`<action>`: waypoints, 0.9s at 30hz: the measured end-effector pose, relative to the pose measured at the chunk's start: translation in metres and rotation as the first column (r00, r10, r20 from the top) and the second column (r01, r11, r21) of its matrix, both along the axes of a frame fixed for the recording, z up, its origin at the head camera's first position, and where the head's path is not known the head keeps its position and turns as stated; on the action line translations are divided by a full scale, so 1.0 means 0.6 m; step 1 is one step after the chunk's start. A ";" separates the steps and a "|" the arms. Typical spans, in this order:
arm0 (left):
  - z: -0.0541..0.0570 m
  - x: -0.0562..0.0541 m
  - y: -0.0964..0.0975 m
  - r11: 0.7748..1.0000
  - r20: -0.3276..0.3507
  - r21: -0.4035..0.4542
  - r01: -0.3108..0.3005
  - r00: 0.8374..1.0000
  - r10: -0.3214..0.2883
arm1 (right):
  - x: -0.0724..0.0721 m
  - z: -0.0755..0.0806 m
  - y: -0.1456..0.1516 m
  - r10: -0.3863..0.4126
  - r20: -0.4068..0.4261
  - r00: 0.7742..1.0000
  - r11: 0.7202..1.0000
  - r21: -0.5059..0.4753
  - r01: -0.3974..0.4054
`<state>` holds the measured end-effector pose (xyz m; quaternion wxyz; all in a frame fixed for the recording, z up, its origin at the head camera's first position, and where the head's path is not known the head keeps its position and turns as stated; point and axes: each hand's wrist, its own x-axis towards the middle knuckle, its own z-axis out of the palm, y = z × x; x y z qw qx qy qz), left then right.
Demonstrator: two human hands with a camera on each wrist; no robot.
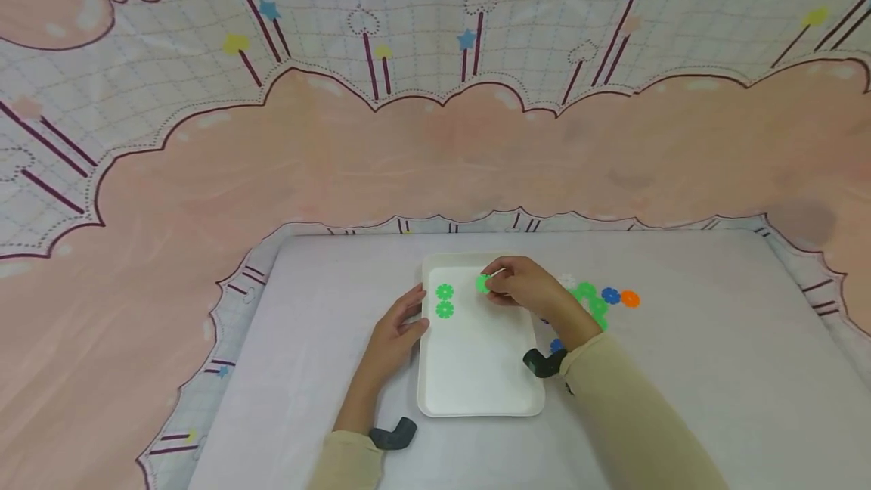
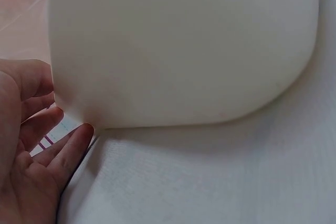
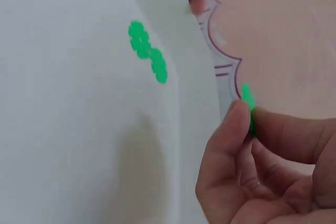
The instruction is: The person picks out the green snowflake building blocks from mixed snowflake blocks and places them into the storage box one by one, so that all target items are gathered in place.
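In the head view a white tray (image 1: 480, 376) lies on the table, with two green notched discs (image 1: 444, 292) one below the other near its upper left. My right hand (image 1: 520, 283) pinches another green notched disc (image 1: 482, 283) between thumb and fingertips, above the tray's upper part. The right wrist view shows this held disc (image 3: 248, 95) edge-on. At the tray's left edge, my left hand (image 1: 396, 327) rests its fingertips against the rim with the fingers loosely bent. The left wrist view shows those fingertips (image 2: 84, 132) right at the tray's rim (image 2: 210, 123).
Right of the tray lie loose green discs (image 1: 587, 292), a blue disc (image 1: 610, 296) and an orange disc (image 1: 630, 299). My right forearm partly hides others, including a blue one (image 1: 556, 345). Patterned cloth (image 1: 476, 157) hangs behind the white table (image 1: 687, 384). Black straps sit on both wrists.
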<state>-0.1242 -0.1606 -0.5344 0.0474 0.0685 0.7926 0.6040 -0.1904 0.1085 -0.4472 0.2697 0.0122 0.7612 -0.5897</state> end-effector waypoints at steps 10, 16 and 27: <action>0.000 -0.002 0.007 0.999 -0.028 0.016 0.030 0.999 -0.030 | -0.021 -0.050 -0.053 -0.136 0.024 0.990 0.989 0.069 0.134; 0.003 0.004 0.003 1.000 -0.017 -0.004 0.004 1.000 -0.004 | -0.027 -0.065 -0.065 -0.210 0.079 0.974 0.971 0.130 0.199; 0.010 0.004 0.002 1.000 -0.007 -0.009 -0.003 1.000 0.003 | -0.039 -0.077 -0.067 -0.241 0.140 0.960 0.967 0.124 0.224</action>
